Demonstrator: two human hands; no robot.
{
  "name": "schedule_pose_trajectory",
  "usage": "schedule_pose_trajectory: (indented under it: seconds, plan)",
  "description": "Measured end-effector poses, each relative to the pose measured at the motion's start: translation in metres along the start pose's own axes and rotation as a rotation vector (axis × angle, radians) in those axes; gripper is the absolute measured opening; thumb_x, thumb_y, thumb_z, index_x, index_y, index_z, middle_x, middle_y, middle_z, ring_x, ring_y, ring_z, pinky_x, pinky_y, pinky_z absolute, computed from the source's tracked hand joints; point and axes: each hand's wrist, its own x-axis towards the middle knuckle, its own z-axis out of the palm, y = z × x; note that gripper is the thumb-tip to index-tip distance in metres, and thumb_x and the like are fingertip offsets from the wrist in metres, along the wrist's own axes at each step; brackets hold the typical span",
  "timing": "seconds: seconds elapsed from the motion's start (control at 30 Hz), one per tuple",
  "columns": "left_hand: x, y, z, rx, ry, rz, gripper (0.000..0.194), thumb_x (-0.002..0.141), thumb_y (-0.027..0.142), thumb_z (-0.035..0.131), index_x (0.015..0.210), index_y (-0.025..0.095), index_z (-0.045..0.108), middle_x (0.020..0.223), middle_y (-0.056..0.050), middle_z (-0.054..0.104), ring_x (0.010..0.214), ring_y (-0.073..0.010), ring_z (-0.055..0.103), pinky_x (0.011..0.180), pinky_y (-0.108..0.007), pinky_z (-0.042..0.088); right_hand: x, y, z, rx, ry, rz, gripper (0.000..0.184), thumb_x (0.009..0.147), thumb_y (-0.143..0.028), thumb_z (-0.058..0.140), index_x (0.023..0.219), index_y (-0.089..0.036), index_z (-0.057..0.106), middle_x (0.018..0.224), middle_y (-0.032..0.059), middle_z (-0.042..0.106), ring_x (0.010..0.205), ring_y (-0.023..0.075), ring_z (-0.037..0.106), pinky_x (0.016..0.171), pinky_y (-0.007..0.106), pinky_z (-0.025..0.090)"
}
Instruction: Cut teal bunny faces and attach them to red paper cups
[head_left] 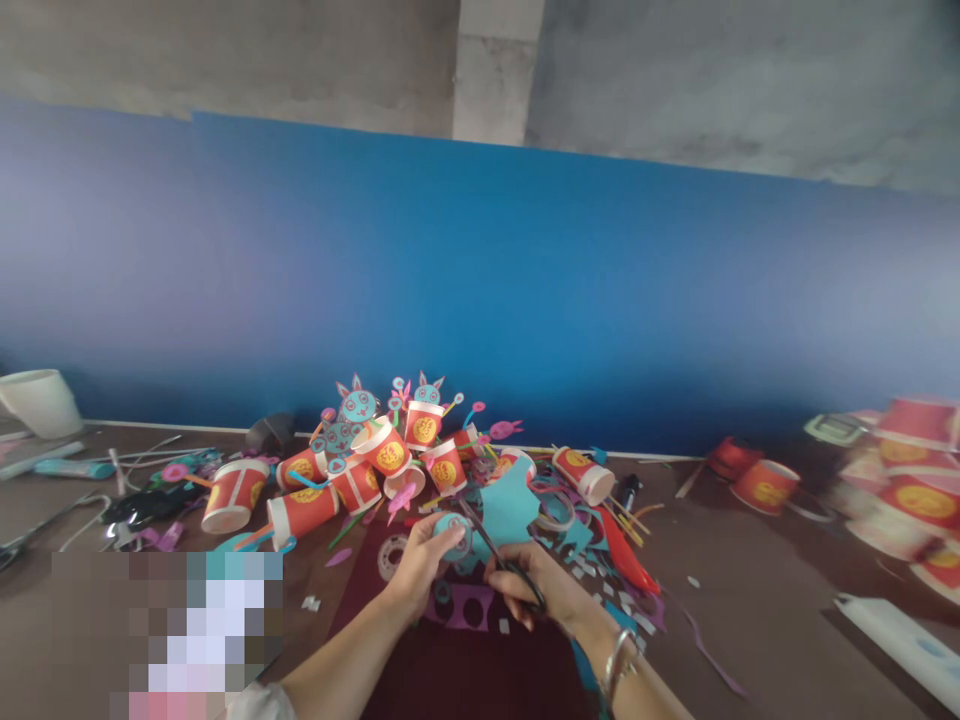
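Between the thumb and fingers of my left hand [424, 562] is a round light-blue paper cutout [454, 535] with a face drawn on it. My right hand [536, 580] is closed around the dark handles of a pair of scissors [487, 540], whose blades point up and left beside the cutout. Behind the scissors stands a jagged light-blue paper sheet [510, 505]. Under my hands lies a purple paper strip [472, 610] with round holes. A white tape roll [391, 556] rests just left of my left hand.
Red paper cups [232, 497] with straws and paper animal faces [358, 403] are heaped at the back. Paper scraps [600, 590] and a shiny red object [628, 555] lie at right. Stacked cups [919, 490] stand far right, a white cup [41, 402] far left. A blue panel [480, 290] rises behind.
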Motion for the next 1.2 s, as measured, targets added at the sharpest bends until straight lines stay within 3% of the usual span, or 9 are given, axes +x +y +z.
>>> schedule_pose_trajectory:
  seconds: [0.13, 0.33, 0.6, 0.7, 0.8, 1.0, 1.1, 1.2]
  plan:
    - [0.001, -0.001, 0.001, 0.004, 0.031, 0.025, 0.031, 0.061, 0.041, 0.077, 0.072, 0.015, 0.064, 0.061, 0.001, 0.062, 0.053, -0.0101, 0.055, 0.052, -0.02, 0.041, 0.001, 0.003, 0.005, 0.031, 0.042, 0.007, 0.029, 0.071, -0.04, 0.062, 0.082, -0.014, 0.06, 0.044, -0.0064, 0.055, 0.032, 0.0056, 0.046, 0.03, 0.013, 0.023]
    - [0.002, -0.002, 0.003, 0.019, 0.023, 0.057, 0.035, 0.06, 0.045, 0.077, 0.071, 0.014, 0.064, 0.057, 0.002, 0.059, 0.051, -0.01, 0.052, 0.051, -0.02, 0.041, 0.003, 0.006, 0.008, 0.015, 0.027, -0.01, 0.027, 0.072, -0.04, 0.061, 0.081, -0.014, 0.06, 0.042, -0.0067, 0.054, 0.032, 0.0058, 0.045, 0.031, 0.013, 0.028]
    - [0.0, 0.0, 0.004, 0.071, 0.033, 0.061, 0.037, 0.061, 0.047, 0.075, 0.07, 0.014, 0.061, 0.051, 0.005, 0.053, 0.039, -0.0043, 0.039, 0.038, -0.016, 0.028, 0.004, 0.005, 0.009, 0.01, 0.047, -0.005, 0.03, 0.071, -0.041, 0.061, 0.083, -0.014, 0.058, 0.042, -0.0067, 0.053, 0.032, 0.0063, 0.046, 0.031, 0.014, 0.028]
    - [0.001, -0.002, 0.002, 0.103, 0.044, 0.077, 0.036, 0.063, 0.047, 0.073, 0.073, 0.015, 0.059, 0.051, 0.006, 0.051, 0.04, -0.0046, 0.04, 0.036, -0.015, 0.026, 0.005, 0.005, 0.009, -0.029, 0.146, -0.002, 0.036, 0.071, -0.042, 0.061, 0.095, -0.016, 0.053, 0.045, -0.0071, 0.056, 0.033, 0.0088, 0.049, 0.031, 0.015, 0.027]
    - [0.002, 0.0, 0.001, 0.146, 0.045, 0.086, 0.035, 0.065, 0.046, 0.07, 0.075, 0.016, 0.055, 0.053, 0.005, 0.053, 0.041, -0.006, 0.044, 0.036, -0.015, 0.029, 0.007, 0.005, 0.01, -0.085, 0.286, -0.06, 0.034, 0.069, -0.044, 0.064, 0.087, -0.019, 0.049, 0.046, -0.0075, 0.055, 0.037, 0.0124, 0.053, 0.035, 0.018, 0.033]
    - [-0.009, 0.023, 0.002, 0.317, 0.044, 0.043, 0.024, 0.07, 0.031, 0.062, 0.086, 0.018, 0.051, 0.051, 0.009, 0.049, 0.033, -0.0045, 0.039, 0.031, -0.014, 0.024, 0.004, 0.0, 0.014, -0.515, 0.464, -0.104, 0.015, 0.071, -0.033, 0.064, 0.075, -0.02, 0.058, 0.049, -0.0041, 0.056, 0.047, 0.0129, 0.052, 0.045, 0.021, 0.033]
    - [-0.021, 0.036, -0.005, 0.605, -0.016, 0.002, 0.027, 0.068, 0.021, 0.058, 0.093, 0.019, 0.049, 0.066, 0.006, 0.057, 0.038, -0.005, 0.044, 0.036, -0.016, 0.032, 0.001, -0.002, 0.014, -0.754, 0.512, -0.123, 0.012, 0.073, -0.029, 0.063, 0.081, -0.021, 0.062, 0.061, -0.0008, 0.064, 0.058, 0.0149, 0.058, 0.054, 0.022, 0.036]
    - [-0.039, 0.041, -0.016, 0.879, -0.153, 0.065, 0.025, 0.066, 0.012, 0.055, 0.09, 0.018, 0.051, 0.07, 0.004, 0.059, 0.054, -0.0102, 0.055, 0.051, -0.02, 0.043, 0.0, -0.001, 0.01, -0.921, 0.591, -0.06, 0.018, 0.073, -0.027, 0.063, 0.091, -0.022, 0.062, 0.082, 0.0035, 0.069, 0.079, 0.0205, 0.063, 0.066, 0.025, 0.04]
